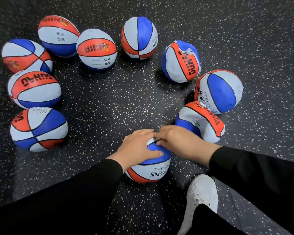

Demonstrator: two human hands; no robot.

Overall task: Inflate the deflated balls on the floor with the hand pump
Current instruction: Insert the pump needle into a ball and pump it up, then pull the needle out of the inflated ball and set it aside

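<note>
Gym: speckled rubber floor (109,102), scattered basketballs (96,50).

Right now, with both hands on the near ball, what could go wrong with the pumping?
1. No pump is in view, so one hand may have to let go to find it.
2. The ball is round and could roll once the left hand lifts.
3. The crumpled ball lies very close on the right and may get knocked.

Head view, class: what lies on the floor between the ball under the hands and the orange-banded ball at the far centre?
Only bare speckled floor lies between them.
</note>
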